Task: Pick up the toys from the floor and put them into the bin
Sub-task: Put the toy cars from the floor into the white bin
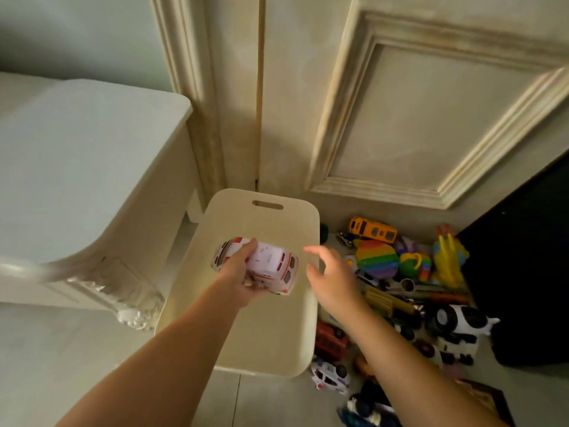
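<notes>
The left hand (243, 280) wraps its fingers round a white toy ambulance (272, 261), held above the cream bin (271, 334). The right hand (332, 280) has its fingers spread and empty over the bin's rim. The floor toys (377, 258) lie to the right of them.

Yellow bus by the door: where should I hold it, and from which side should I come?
Probably from above, with the open right hand, pinching the yellow bus across its narrow width at mid-body. It lies long and low, the door stands close behind, and the rainbow toy crowds its near side, so only the top looks free.
</notes>
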`<state>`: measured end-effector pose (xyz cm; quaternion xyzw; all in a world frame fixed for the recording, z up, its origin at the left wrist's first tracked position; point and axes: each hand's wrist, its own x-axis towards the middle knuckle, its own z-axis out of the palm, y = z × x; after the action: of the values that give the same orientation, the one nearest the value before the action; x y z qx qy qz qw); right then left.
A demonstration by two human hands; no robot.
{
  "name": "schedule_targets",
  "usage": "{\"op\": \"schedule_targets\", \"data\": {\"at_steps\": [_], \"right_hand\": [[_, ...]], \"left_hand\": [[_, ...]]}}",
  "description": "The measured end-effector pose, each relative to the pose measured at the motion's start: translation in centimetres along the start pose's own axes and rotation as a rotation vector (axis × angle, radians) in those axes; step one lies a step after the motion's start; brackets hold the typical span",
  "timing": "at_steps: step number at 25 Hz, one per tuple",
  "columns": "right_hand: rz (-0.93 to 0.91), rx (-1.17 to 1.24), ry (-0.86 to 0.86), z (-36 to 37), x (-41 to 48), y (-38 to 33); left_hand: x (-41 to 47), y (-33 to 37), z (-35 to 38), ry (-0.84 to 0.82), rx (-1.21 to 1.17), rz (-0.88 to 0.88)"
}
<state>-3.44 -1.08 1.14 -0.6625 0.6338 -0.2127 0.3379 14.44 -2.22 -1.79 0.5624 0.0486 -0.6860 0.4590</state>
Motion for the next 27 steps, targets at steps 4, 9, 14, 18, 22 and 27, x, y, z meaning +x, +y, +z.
{"op": "schedule_targets", "data": {"at_steps": [4,9,14,18,22,27], "right_hand": [[-0.262,-0.386,0.012,2.8,0.6,2.5],[0.036,-0.037,0.077,4.7,0.9,2.6],[0.123,0.149,-0.039,4.4,1.3,3.3],[0.136,0.110,-0.071,3.7,1.0,4.5],[0.157,0.085,-0.063,3.3,-2.0,4.8],[0.100,0.190,-0.071,3.2,-6.0,4.8]], "left_hand": [[6.3,-0.4,1.8,0.038,-0.075,0.020],[12.3,-0.4,3.7,0.103,-0.045,-0.025],[15.2,-1.0,4.7,0.181,-0.029,0.026],[15.2,-1.2,3.7,0.140,-0.017,-0.012],[13.5,-2.6,2.2,0.079,-0.009,-0.073],[8.5,-5.0,2.6,0.080,0.191,-0.065]]}}
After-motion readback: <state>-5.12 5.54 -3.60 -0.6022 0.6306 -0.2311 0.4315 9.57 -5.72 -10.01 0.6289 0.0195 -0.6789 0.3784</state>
